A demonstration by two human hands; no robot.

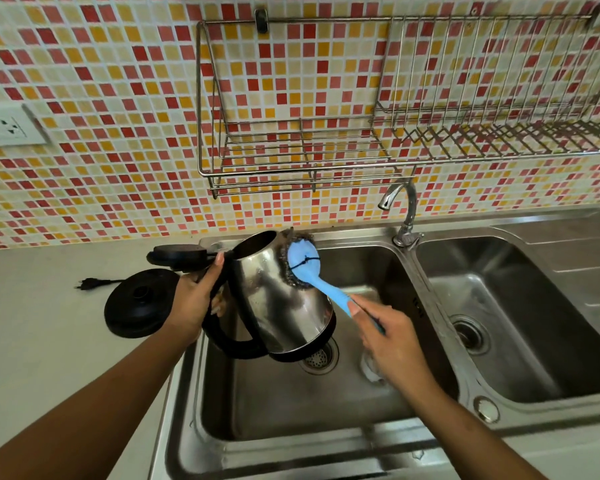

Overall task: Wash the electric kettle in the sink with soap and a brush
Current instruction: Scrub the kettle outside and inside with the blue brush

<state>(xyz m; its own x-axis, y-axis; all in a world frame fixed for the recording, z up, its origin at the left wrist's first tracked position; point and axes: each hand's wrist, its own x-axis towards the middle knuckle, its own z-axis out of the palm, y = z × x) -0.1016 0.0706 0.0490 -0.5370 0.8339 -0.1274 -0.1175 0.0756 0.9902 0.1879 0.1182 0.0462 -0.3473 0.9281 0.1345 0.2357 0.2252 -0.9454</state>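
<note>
- Sink (291, 407): left basin, beneath both hands.
- Right hand (387, 329): grip clenched on the blue handle of the brush (321, 287). The handle's long axis runs up and leftward from the grip to the head.
- Left hand (196, 299): grip wrapped round the black handle of the kettle (281, 306), held above the basin and tilted, mouth far-left, foot toward the drain.
- Brush head: against the kettle's upper right wall, by the spout. The next stroke likely follows that wall.
- Power base (139, 303): on the table (49, 341), left of the sink.
</note>
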